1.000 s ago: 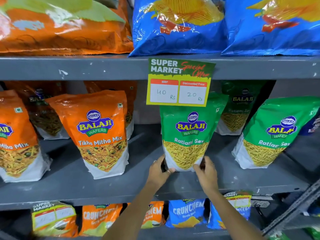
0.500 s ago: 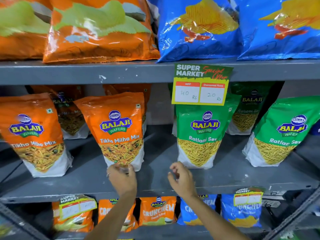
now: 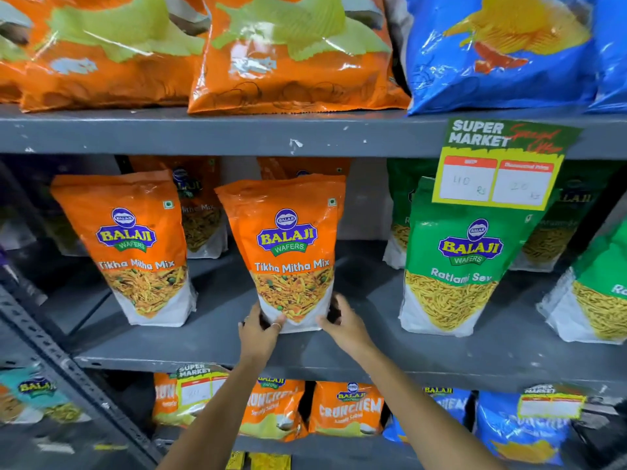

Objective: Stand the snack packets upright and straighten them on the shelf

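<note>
An orange Tikha Mitha Mix packet point(image 3: 288, 245) stands at the front middle of the grey middle shelf point(image 3: 210, 337), leaning a little to the left. My left hand point(image 3: 259, 330) grips its bottom left corner and my right hand point(image 3: 342, 325) grips its bottom right corner. A second orange Tikha Mitha Mix packet point(image 3: 135, 245) stands to the left, also tilted. To the right stands a green Ratlami Sev packet point(image 3: 454, 266), upright. More orange and green packets stand behind these, partly hidden.
A yellow-green price tag point(image 3: 498, 164) hangs from the upper shelf edge over the green packet. Large orange and blue chip bags point(image 3: 291, 52) fill the top shelf. Small Crunchem packets point(image 3: 346, 410) sit on the shelf below. A slotted metal upright point(image 3: 68, 364) runs diagonally at left.
Both hands left the green Ratlami Sev packet, moved left and took hold of the base of the orange Tikha Mitha Mix packet. The view shifted left with them.
</note>
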